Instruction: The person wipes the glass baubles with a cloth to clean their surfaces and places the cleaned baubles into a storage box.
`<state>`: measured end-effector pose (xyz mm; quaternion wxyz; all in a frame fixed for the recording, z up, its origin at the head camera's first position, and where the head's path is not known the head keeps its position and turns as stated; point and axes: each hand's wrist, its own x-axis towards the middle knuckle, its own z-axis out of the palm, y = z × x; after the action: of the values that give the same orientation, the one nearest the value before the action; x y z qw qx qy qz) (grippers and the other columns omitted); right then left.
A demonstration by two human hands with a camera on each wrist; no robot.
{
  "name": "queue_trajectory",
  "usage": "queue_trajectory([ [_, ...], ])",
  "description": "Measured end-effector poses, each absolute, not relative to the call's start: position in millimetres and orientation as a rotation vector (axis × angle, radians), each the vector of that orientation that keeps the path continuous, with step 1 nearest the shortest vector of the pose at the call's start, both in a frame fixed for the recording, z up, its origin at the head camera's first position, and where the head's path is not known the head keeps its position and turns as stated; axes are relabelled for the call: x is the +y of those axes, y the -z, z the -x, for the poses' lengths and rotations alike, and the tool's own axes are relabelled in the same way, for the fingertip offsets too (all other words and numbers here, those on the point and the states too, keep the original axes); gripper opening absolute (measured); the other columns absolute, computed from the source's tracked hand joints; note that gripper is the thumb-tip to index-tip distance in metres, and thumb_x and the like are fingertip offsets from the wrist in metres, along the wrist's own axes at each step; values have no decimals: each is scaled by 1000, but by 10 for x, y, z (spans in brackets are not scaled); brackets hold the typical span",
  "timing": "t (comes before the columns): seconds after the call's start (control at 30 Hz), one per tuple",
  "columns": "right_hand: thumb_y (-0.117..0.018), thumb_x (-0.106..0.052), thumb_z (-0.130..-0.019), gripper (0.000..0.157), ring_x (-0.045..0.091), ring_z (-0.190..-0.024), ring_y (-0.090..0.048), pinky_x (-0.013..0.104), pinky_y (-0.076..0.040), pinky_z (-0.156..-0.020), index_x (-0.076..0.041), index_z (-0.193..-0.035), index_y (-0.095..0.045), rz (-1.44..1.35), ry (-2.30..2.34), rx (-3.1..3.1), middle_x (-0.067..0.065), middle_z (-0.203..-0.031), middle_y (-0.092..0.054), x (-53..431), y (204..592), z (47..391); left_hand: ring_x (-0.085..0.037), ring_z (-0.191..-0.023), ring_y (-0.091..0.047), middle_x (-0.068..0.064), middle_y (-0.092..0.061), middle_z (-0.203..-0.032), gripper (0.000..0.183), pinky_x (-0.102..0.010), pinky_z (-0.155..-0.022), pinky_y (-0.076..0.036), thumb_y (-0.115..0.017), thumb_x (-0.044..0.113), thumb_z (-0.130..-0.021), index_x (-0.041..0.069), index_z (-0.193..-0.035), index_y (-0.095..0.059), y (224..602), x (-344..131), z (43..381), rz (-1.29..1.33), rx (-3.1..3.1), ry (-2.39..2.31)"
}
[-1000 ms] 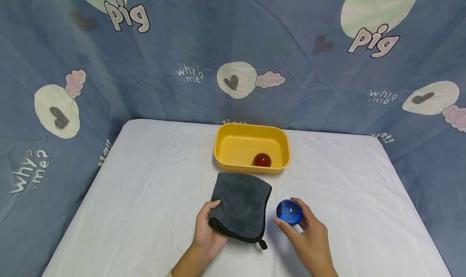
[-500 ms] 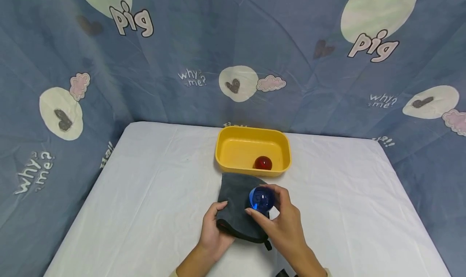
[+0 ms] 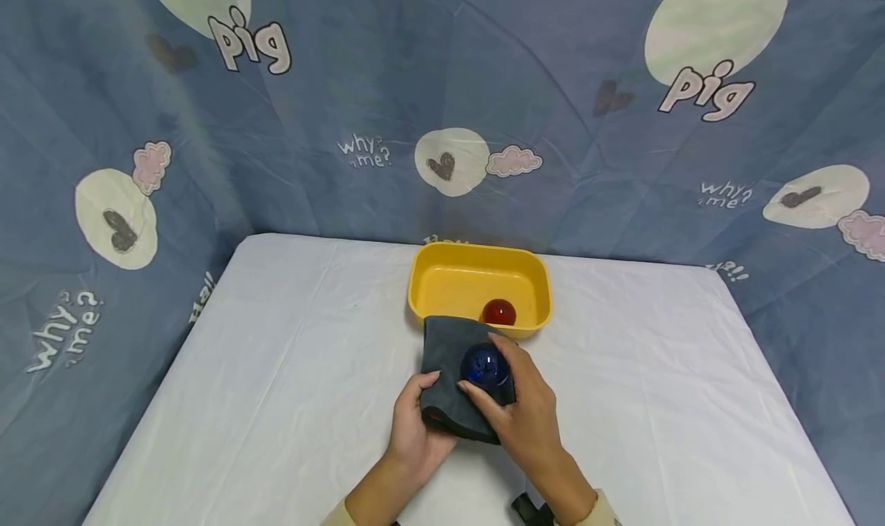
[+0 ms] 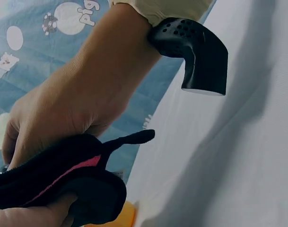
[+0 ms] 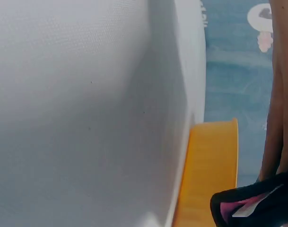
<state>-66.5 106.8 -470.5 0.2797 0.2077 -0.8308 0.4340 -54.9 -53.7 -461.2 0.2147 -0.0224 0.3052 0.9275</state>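
Note:
My left hand holds a folded dark grey cloth from its left edge, thumb on top and the other fingers hidden beneath. Black edging and a hanging loop show on the cloth in the left wrist view, with a strip of pink between the folds. Between thumb and fingers, my right hand grips a clear blue glass ball right over the cloth's upper face. Just behind the cloth stands a yellow tray, and a red ball lies in its front right part.
A white-covered table spreads under both hands. Blue printed fabric rises behind it and at the sides. A black device sits at the right wrist, and another black device at the left wrist.
My right hand has carried the blue ball leftward from beside the cloth to over it. My left hand and the cloth have shifted slightly right and toward the tray.

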Motion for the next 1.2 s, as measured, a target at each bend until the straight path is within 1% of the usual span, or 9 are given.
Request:
queue_trajectory([
  [0.1, -90, -26, -84, 73, 31, -127, -59, 25, -39, -113, -1, -145, -57, -550, -1124, -2245, 15, -140, -59, 1062, 4699, 704, -29, -155, -16, -17, -13, -169, 67, -44, -125, -19, -23, 25, -104, 9, -165, -1, 4596, -541, 586, 54, 842, -2582],
  [0.2, -92, -21, -81, 78, 30, -128, -56, 27, -41, -112, -3, -148, -56, -526, -1085, -2294, 17, -141, -54, 1048, 4692, 729, -29, -155, -16, -16, -12, -169, 67, -44, -125, -19, -22, 26, -105, 11, -166, 0, 4583, -547, 620, 44, 844, -2595],
  [0.43, -97, -20, -75, 88, 27, -121, -60, 45, -52, -101, -1, -148, -51, -482, -990, -2342, 15, -130, -56, 1022, 4711, 718, -28, -154, -20, -16, -15, -167, 65, -39, -122, -25, -21, 25, -105, 11, -166, -3, 4575, -516, 645, 38, 858, -2604],
  [0.63, -98, -26, -73, 72, 25, -108, -60, 43, -52, -97, -3, -129, -59, -462, -973, -2337, 11, -118, -64, 1014, 4693, 715, -27, -150, -26, -16, -19, -166, 64, -36, -118, -31, -24, 25, -105, 11, -165, -6, 4571, -491, 652, 40, 872, -2614],
  [0.8, -93, -31, -79, 57, 22, -104, -53, 39, -48, -89, -6, -123, -67, -443, -1033, -2371, 4, -113, -68, 1014, 4671, 707, -27, -149, -26, -16, -17, -166, 65, -35, -117, -33, -24, 25, -105, 9, -164, -5, 4583, -495, 643, 56, 894, -2588],
  [0.93, -86, -34, -87, 41, 20, -108, -47, 38, -45, -88, -8, -115, -73, -367, -1130, -2412, 1, -110, -62, 1017, 4649, 697, -26, -146, -33, -17, -24, -162, 64, -35, -117, -35, -24, 27, -104, 2, -161, -10, 4596, -492, 627, 71, 925, -2560],
  [1.03, -81, -37, -92, 36, 22, -112, -43, 41, -44, -89, -7, -111, -75, -318, -1150, -2463, 3, -113, -56, 1011, 4637, 678, -23, -140, -40, -15, -31, -156, 62, -34, -115, -37, -25, 29, -105, 1, -159, -14, 4605, -484, 616, 97, 939, -2553],
  [1.1, -78, -39, -93, 41, 24, -114, -43, 44, -42, -91, -5, -114, -74, -320, -1132, -2490, 5, -118, -55, 1004, 4637, 649, -22, -138, -42, -13, -34, -154, 61, -34, -114, -38, -24, 28, -105, 1, -158, -16, 4611, -481, 611, 111, 935, -2561],
  [1.2, -75, -49, -94, 61, 27, -116, -44, 46, -38, -93, -3, -134, -65, -381, -1059, -2520, 9, -128, -54, 1002, 4641, 579, -21, -138, -42, -13, -34, -154, 60, -34, -114, -38, -25, 28, -105, 3, -158, -16, 4615, -484, 609, 135, 929, -2578],
])
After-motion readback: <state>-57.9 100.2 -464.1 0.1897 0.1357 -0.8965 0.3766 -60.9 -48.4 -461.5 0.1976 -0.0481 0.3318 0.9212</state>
